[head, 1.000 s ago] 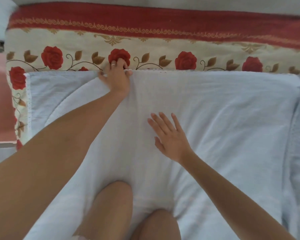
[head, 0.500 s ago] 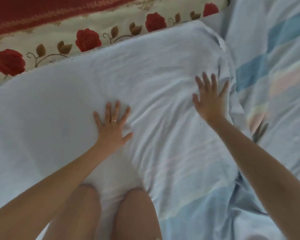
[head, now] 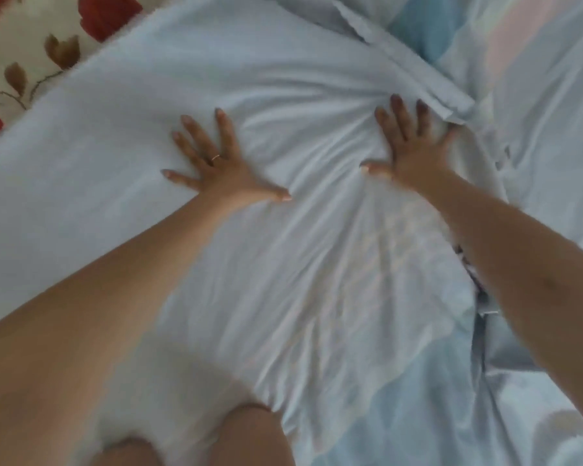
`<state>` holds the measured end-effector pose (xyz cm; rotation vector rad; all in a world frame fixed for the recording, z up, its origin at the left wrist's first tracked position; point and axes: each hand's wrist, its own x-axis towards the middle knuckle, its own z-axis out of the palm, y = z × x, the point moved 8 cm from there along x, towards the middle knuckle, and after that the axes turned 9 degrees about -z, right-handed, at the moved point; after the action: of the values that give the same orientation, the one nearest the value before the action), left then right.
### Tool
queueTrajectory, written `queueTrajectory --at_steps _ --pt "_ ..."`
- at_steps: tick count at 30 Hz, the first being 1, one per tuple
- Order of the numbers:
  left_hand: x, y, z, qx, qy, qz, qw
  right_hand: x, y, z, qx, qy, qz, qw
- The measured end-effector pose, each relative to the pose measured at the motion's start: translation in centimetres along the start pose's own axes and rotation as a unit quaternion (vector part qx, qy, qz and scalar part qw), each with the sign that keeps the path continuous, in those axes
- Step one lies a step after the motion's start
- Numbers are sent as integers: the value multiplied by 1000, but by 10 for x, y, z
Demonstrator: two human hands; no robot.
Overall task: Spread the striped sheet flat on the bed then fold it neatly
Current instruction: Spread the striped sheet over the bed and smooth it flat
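Head view: pale blue-and-white striped cotton sheet (head: 317, 264) lies creased over a cream bedcover with red roses (head: 31, 45), which shows only at top left. Left hand (head: 223, 176), wearing a thin ring (head: 216, 157), presses palm-down on the sheet's middle, grip spread. Right hand (head: 414, 153) presses flat beside the sheet's folded hem (head: 418, 72), grip also spread. Wrinkles fan out between both hands. Bare knees (head: 249, 435) sit on the sheet at the bottom edge.

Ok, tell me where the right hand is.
Head view, right of centre: the right hand lies flat on the striped sheet, beside its folded edge.
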<state>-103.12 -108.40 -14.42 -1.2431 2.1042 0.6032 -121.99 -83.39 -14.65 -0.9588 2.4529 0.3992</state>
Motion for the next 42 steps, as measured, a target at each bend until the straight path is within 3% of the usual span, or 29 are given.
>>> queueTrajectory --at_steps 5,9,13,15,18,20,22,23,25,26,28,30,32,34,36,39,42 --pt "-12 52 5 -28 -54 -24 998 4 0 4 69 -75 -23 995" --pt "-13 60 6 0 -49 -100 994 8 4 4 83 -77 -32 993" --pt "-15 67 2 2 -33 -112 993 9 5 7 66 -75 -26 995" --pt "-21 69 0 1 -17 -115 993 1 -4 -2 89 -33 14 995" --pt "-23 69 0 5 -4 -112 994 -53 -37 -11 136 150 125 971" --pt "-23 69 2 2 -7 -114 993 -133 -80 25 263 198 192 925" --pt "-25 71 0 10 -5 -117 993 -228 -133 82 418 96 297 853" --pt "-25 68 -1 8 0 -126 992 -271 -153 108 461 59 369 805" --pt "-25 70 -3 7 11 -130 991 -315 -166 140 532 9 530 660" --pt "-25 70 -3 8 14 -133 991 -318 -156 144 540 -16 586 604" --pt "-24 68 -1 6 19 -127 992 -296 -107 134 537 -12 648 539" --pt "-21 67 3 12 23 -111 993 -251 -40 121 525 49 658 537" --pt "-19 67 3 12 28 -100 994 -183 10 96 557 62 603 567" --pt "-24 67 2 14 28 -97 995 -121 20 55 625 109 490 598" --pt "-26 66 0 13 37 -92 995 -98 -6 12 704 153 363 591" --pt "-35 65 -3 -5 76 -47 996 -156 -71 4 700 124 311 631" --pt "-89 74 24 29 108 128 985 -262 -110 32 584 203 342 708"
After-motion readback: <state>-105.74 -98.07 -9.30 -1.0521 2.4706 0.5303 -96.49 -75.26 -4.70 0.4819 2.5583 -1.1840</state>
